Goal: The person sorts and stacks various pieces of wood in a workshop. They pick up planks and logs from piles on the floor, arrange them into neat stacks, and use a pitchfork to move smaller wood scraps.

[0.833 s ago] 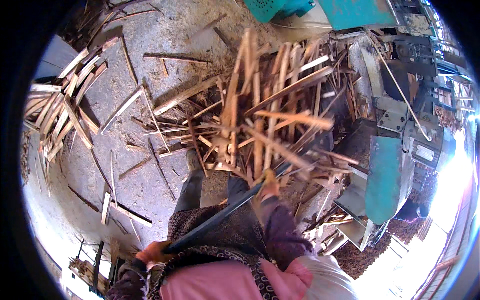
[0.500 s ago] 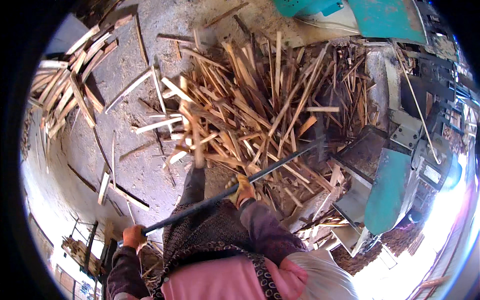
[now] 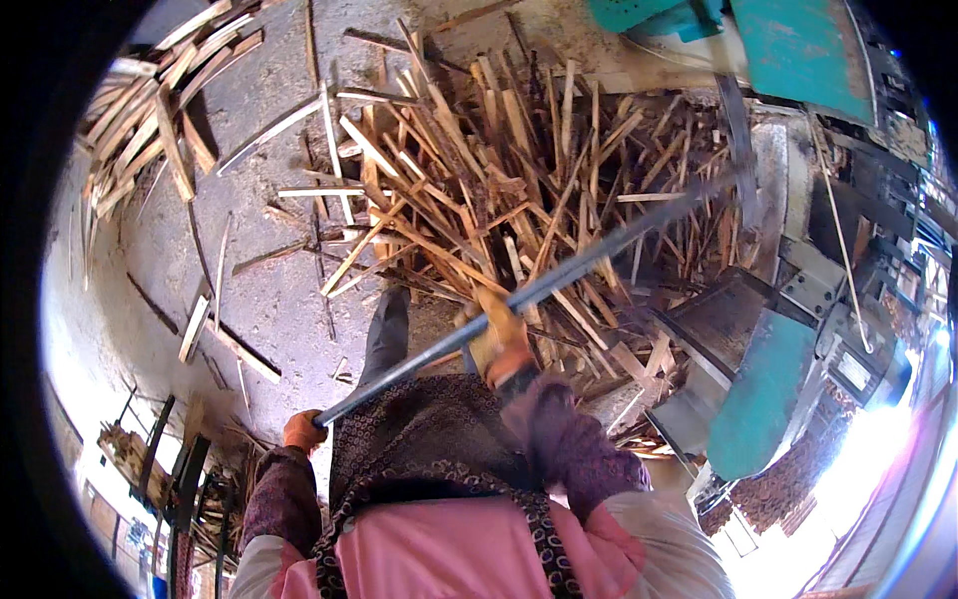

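Both my hands wear work gloves and are closed around one long grey metal pole (image 3: 589,262), slanting from near left to far right. My left hand (image 3: 302,431), in an orange glove, grips the near end beside my patterned apron. Farther up the shaft, my right hand (image 3: 502,337) in a yellow-and-orange glove wraps around it. A blurred flat crosspiece (image 3: 736,125) sits at the far end, so the tool looks like a rake or hoe; its exact kind is unclear. Beneath the pole spreads a big heap of split wood sticks (image 3: 469,190).
A second wood pile (image 3: 150,120) lies at far left, with loose sticks (image 3: 244,351) scattered across the concrete floor (image 3: 269,235). At right stands a machine with a rounded teal guard (image 3: 763,399). Another teal panel (image 3: 803,60) is at the far right.
The pole's far end has swung away and to the right, over the heap's right edge. Both hands have moved forward and right, still gripping it. Some sticks in the heap lie differently.
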Tool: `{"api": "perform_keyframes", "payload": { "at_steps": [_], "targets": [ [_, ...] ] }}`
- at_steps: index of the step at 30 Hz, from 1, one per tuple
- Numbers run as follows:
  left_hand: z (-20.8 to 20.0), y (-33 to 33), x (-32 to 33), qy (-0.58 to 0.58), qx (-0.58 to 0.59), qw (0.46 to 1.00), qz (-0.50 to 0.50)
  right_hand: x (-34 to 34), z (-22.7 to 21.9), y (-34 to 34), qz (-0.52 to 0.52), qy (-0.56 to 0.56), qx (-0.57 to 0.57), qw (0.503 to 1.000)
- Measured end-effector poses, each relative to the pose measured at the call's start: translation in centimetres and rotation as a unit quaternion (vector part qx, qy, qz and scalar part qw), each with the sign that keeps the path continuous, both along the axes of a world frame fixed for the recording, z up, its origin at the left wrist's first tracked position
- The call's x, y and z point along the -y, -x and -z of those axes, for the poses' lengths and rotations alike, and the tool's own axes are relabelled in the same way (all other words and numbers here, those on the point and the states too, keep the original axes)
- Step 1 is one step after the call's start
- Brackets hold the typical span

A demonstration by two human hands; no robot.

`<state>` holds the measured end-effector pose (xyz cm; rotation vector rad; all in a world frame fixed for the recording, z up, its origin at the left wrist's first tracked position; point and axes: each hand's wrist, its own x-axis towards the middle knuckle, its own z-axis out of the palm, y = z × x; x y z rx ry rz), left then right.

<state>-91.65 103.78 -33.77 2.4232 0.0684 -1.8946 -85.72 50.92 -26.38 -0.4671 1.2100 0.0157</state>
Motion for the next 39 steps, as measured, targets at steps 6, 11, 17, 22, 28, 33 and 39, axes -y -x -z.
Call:
{"api": "perform_keyframes", "payload": {
  "at_steps": [6, 11, 17, 22, 28, 33, 39],
  "targets": [
    [2.7, -1.5, 0.6, 0.001, 0.034, 0.992, -0.12, -3.4, 3.0, -9.4, -0.233, 0.175, 0.102, 0.951],
    [10.3, -10.1, 5.5, 0.033, 0.137, 0.986, -0.086, -4.8, 7.0, 1.6, -0.416, 0.306, 0.157, 0.842],
    [12.9, -28.2, 15.2, 0.051, 0.285, 0.957, -0.028, 7.3, 11.7, 1.5, -0.194, 0.092, -0.145, 0.966],
    [15.1, -34.9, 11.5, 0.006, 0.339, 0.941, -0.007, 14.0, 18.2, -6.3, -0.114, 0.006, -0.224, 0.968],
    [18.6, -26.4, 9.9, 0.027, 0.209, 0.977, -0.04, 13.1, 29.6, -10.1, -0.108, -0.069, -0.073, 0.989],
    [17.6, -16.5, 18.7, 0.161, -0.081, 0.954, -0.241, 8.8, 31.4, -6.1, -0.039, -0.196, 0.107, 0.974],
    [8.6, -14.8, 30.6, 0.252, -0.331, 0.689, -0.594, 3.4, 13.7, 2.7, -0.015, -0.213, 0.104, 0.971]
  ]
}}
